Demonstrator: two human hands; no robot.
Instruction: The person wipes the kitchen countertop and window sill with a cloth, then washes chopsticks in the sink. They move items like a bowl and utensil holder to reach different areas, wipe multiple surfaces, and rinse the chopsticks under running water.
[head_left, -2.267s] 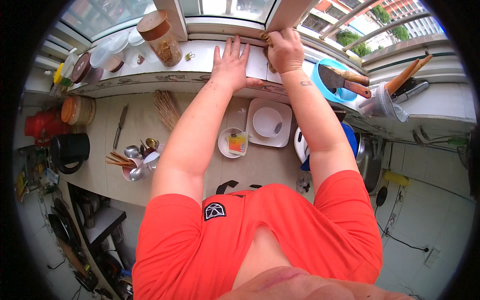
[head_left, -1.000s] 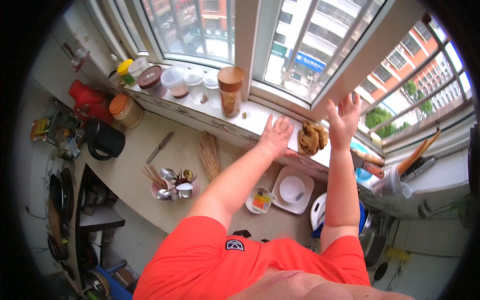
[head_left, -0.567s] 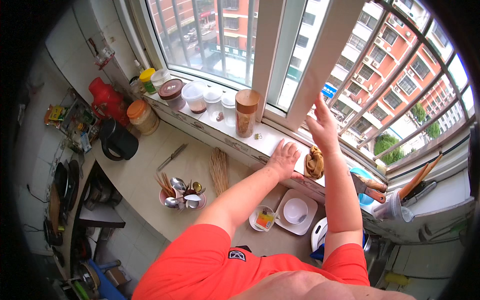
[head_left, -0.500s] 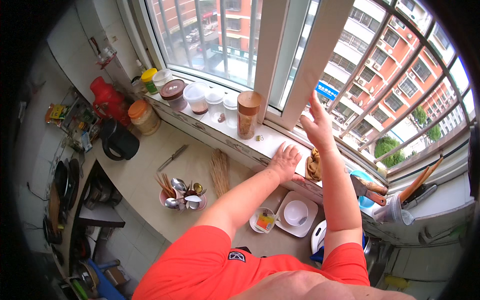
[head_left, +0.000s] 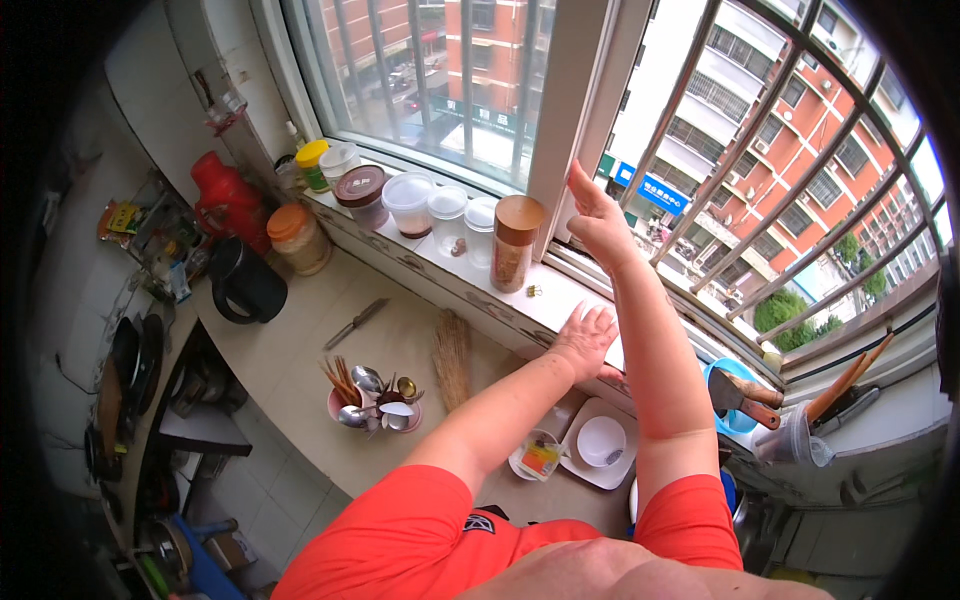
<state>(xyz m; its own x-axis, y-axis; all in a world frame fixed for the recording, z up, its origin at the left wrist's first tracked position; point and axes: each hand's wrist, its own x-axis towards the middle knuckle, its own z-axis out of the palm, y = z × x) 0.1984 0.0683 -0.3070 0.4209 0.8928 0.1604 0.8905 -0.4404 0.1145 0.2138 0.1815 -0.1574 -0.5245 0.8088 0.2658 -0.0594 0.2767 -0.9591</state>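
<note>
My left hand (head_left: 585, 342) rests on the white windowsill (head_left: 562, 290) with its fingers spread, holding nothing. A small gold binder clip (head_left: 534, 291) lies on the sill just beyond its fingers. My right hand (head_left: 602, 225) is raised, fingers stretched out, with its edge against the frame of the sliding window (head_left: 572, 125). Whether the palm touches the frame is hard to see. A tall jar with a brown lid (head_left: 514, 245) stands on the sill close to the frame. My right forearm hides part of the sill behind it.
Lidded tubs (head_left: 408, 205) line the sill. Below, the counter holds a knife (head_left: 356, 323), a bundle of straw (head_left: 452, 355), cutlery cups (head_left: 374, 400), a bowl (head_left: 601, 441) on a tray, a black kettle (head_left: 243, 282) and a red flask (head_left: 225, 200). Metal bars (head_left: 745, 150) cross the window opening.
The sliding window frame has moved left with my right hand, and the gap beside the bars is wider. My left hand stays on the sill. The view has shifted slightly.
</note>
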